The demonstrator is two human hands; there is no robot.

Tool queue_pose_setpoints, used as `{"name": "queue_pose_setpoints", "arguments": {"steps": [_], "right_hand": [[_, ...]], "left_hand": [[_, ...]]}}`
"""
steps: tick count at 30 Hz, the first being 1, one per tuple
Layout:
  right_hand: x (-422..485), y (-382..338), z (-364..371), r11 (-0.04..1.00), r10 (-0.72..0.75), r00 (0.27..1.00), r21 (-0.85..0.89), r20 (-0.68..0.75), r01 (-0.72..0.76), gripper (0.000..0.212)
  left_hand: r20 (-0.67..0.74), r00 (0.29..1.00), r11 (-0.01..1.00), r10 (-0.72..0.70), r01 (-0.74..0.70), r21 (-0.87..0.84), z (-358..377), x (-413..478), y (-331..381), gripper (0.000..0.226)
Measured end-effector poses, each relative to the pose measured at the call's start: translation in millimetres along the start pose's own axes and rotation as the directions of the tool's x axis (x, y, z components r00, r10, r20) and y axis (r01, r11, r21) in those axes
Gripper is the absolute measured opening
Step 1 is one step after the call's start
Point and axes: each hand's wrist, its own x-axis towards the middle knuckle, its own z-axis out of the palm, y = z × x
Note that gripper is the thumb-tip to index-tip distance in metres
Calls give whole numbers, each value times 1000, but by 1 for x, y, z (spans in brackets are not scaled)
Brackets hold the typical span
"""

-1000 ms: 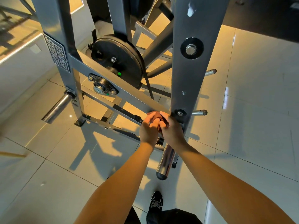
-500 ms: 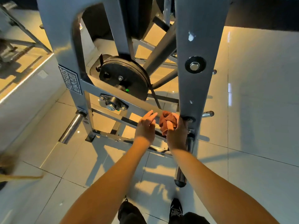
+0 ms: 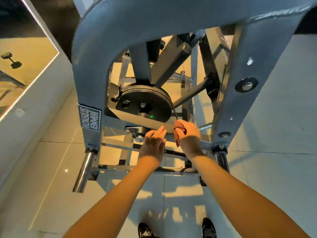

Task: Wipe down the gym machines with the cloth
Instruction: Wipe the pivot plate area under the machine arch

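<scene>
A grey gym machine frame [image 3: 89, 69] arches over the view, with a black pulley wheel [image 3: 144, 103] in its middle. My right hand [image 3: 189, 136] grips a bunched reddish-brown cloth [image 3: 178, 130] in front of the slanted grey crossbar [image 3: 154, 121] below the wheel. My left hand [image 3: 153, 143] hovers just left of the cloth, fingers straight and close together, holding nothing. Whether the cloth touches the bar is unclear.
Chrome weight pegs [image 3: 84, 170] stick out low on the left and right [image 3: 222, 160] of the frame. A mirror wall [image 3: 20, 69] runs along the left. The floor is pale tile [image 3: 274, 177]. My shoes [image 3: 208, 227] stand at the bottom edge.
The view has tilted up and closer to the frame's arch. My two hands have parted; the left hand has come off the cloth, which the right hand holds higher on the crossbar.
</scene>
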Motion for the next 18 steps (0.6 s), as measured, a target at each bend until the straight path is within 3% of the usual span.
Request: {"name": "queue_pose_setpoints", "arguments": {"steps": [2, 4, 7, 9, 12, 16, 18], "right_hand": [[-6, 1, 3, 995, 85, 989, -38, -119, -90, 27], [-10, -12, 17, 985, 88, 986, -135, -145, -108, 24], [-10, -56, 48, 993, 33, 998, -109, -46, -38, 21], [-8, -79, 63, 998, 16, 1000, -66, 2, -16, 22], [-9, -95, 67, 994, 49, 998, -98, 46, -44, 30], [-17, -111, 76, 944, 269, 962, -185, -51, -274, 35], [-16, -123, 84, 926, 294, 955, -241, -24, -291, 32]], "left_hand": [[50, 999, 996, -19, 23, -87, -10, 2, -8, 53], [91, 994, 980, -66, 81, -180, -23, 2, -15, 50], [-135, 991, 970, -6, -28, -241, -30, -7, -42, 39], [-245, 970, 970, 11, -70, -233, -27, -14, -67, 43], [-205, 977, 966, -53, -2, -260, -31, -19, -90, 41], [-230, 967, 908, -112, 5, -419, -37, -22, -98, 38], [-213, 972, 878, -104, -11, -479, -40, -20, -99, 36]]}}
